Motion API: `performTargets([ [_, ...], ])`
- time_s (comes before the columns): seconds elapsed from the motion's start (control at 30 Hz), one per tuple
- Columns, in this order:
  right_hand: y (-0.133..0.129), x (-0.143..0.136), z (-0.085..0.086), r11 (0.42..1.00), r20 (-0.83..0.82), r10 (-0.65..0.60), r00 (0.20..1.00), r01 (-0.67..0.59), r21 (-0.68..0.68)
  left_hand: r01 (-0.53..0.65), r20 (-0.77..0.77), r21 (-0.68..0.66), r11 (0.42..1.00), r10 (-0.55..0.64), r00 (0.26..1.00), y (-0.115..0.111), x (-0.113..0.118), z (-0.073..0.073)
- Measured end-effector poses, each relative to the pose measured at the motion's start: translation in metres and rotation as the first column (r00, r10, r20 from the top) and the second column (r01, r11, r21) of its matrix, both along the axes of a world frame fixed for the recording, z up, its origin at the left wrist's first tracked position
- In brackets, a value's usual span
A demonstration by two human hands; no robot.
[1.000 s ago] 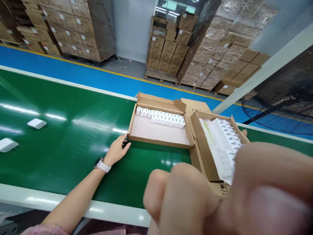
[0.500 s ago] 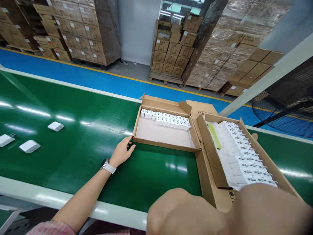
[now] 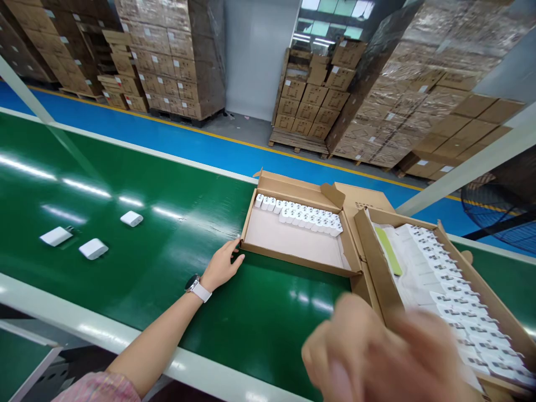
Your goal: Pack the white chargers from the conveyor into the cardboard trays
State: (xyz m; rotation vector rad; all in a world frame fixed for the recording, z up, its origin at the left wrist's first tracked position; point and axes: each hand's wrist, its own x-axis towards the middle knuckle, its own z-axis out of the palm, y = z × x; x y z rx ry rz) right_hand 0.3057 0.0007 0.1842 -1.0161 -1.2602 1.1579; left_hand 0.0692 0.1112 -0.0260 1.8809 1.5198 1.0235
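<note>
My left hand (image 3: 223,264), with a watch on its wrist, reaches to the near left corner of a shallow open cardboard box (image 3: 293,258); its fingers are stretched out, the fingertips at the corner. Inside, white power adapters (image 3: 312,218) stand in two rows along the far side, and the near part shows the pale bottom. My right hand (image 3: 377,352) looms large and blurred close to the camera, fingers curled; whether anything is in them cannot be made out. Behind it, a second cardboard box (image 3: 371,251) holds many white adapters (image 3: 456,279) with metal prongs and a yellow-green strip (image 3: 388,250).
Three loose white adapters (image 3: 94,249) lie on the green belt (image 3: 159,279) at the left. Under the right box is another carton (image 3: 364,196). A pale post (image 3: 460,167) and a dark fan (image 3: 498,218) stand at the right. Beyond the blue floor are stacked cartons (image 3: 167,61).
The view has swung left, so the scene sits further right. My right hand has risen into fuller view beside the right box. My left hand stays at the box corner.
</note>
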Motion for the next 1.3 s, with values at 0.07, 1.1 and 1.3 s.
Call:
performTargets([
  [0.07,0.025,-0.010,-0.006,0.996,-0.136,-0.053,0.989,0.042,-0.083,0.001,-0.007,-0.002,1.000,-0.001,1.000,-0.001,0.000,0.000],
  [1.1,0.042,-0.024,-0.194,0.908,-0.080,-0.140,0.987,0.096,-0.407,0.495,-0.261,0.262,0.829,-0.433,0.863,-0.101,0.082,0.047],
  [1.3,0.034,0.011,-0.211,0.849,-0.055,-0.266,0.962,0.207,-0.486,-0.137,-0.371,0.133,0.982,0.177,0.912,-0.068,-0.019,0.057],
])
